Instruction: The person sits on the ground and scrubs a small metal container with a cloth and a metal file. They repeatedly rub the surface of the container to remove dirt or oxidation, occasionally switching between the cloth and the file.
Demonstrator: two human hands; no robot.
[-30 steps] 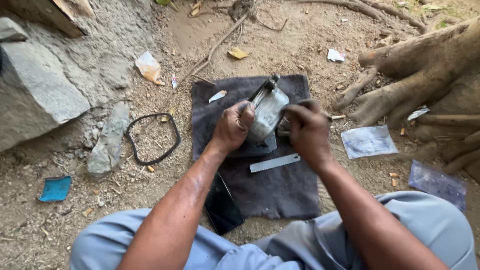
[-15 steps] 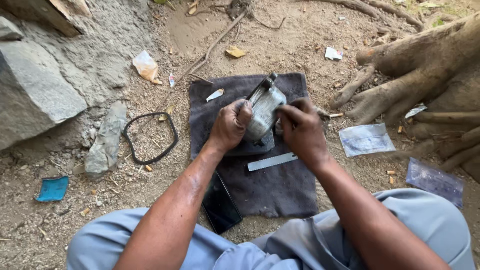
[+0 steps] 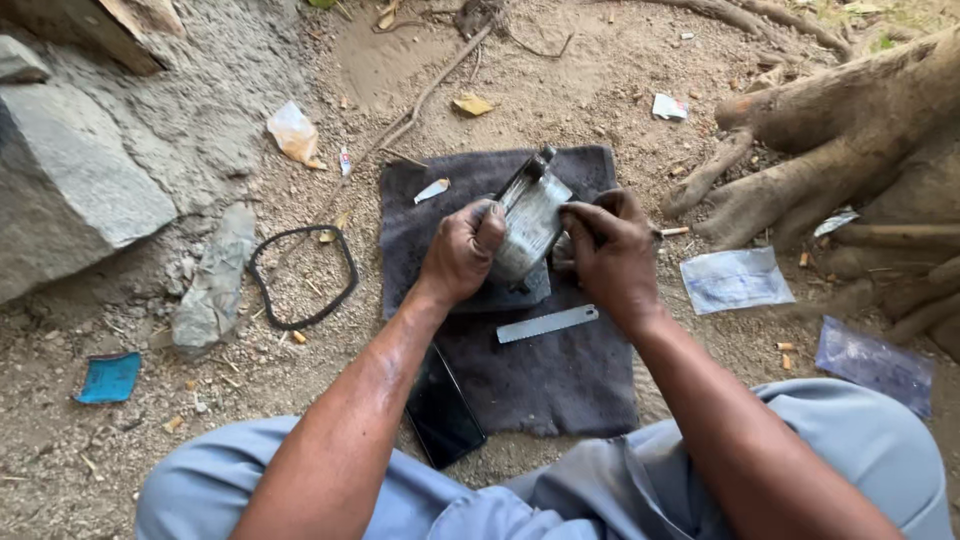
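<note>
Holding a grey metal part above the dark cloth, left hand wraps it from the left, fingers curled onto it; right hand fingers pinch its right edge. Flat metal strip lies on cloth below; black rubber ring on dirt, left.

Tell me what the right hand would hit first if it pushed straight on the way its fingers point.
The right hand points left, its fingers already at the grey metal block held over the dark cloth. Beyond that is the left hand. Depth is hard to judge.
</note>
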